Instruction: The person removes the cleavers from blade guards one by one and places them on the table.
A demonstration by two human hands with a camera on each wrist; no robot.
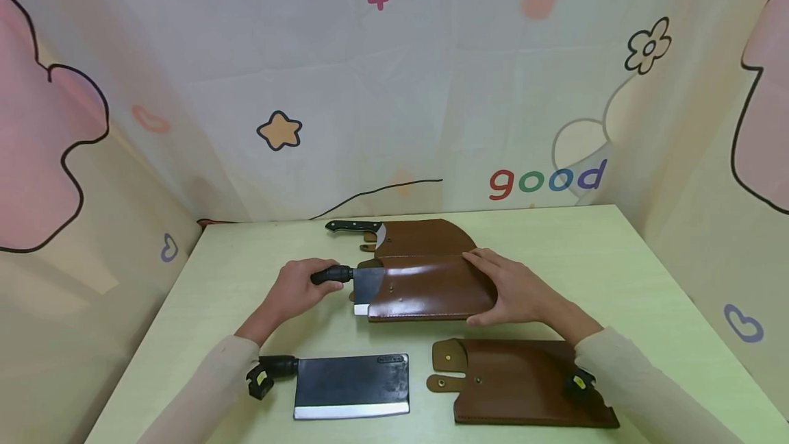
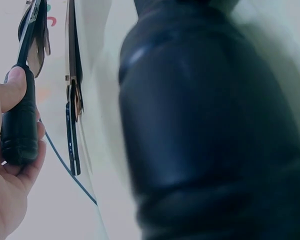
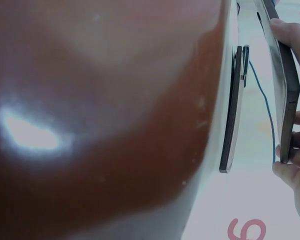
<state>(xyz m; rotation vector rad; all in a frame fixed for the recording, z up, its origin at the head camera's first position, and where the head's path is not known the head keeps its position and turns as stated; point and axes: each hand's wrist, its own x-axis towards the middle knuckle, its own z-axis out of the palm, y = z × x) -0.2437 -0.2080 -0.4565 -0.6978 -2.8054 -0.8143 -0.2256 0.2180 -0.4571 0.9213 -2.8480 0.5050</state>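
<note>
A cleaver's black handle (image 1: 333, 274) is gripped by my left hand (image 1: 301, 288). Most of its blade (image 1: 368, 286) lies inside a brown leather sheath (image 1: 431, 288), with a strip still showing at the sheath's mouth. My right hand (image 1: 514, 290) holds the sheath's closed right end, thumb at the lower edge and fingers at the upper. In the left wrist view the handle (image 2: 20, 120) sits between thumb and fingers. In the right wrist view the fingers and thumb clasp the edge of the sheath (image 3: 288, 95).
Behind, a black-handled knife (image 1: 354, 226) sits in another brown sheath (image 1: 425, 235). At the front lie a bare cleaver (image 1: 351, 382) and a further brown sheath (image 1: 524, 379) with its straps unfastened. A printed cloth (image 1: 394, 88) hangs behind the pale table (image 1: 246, 252).
</note>
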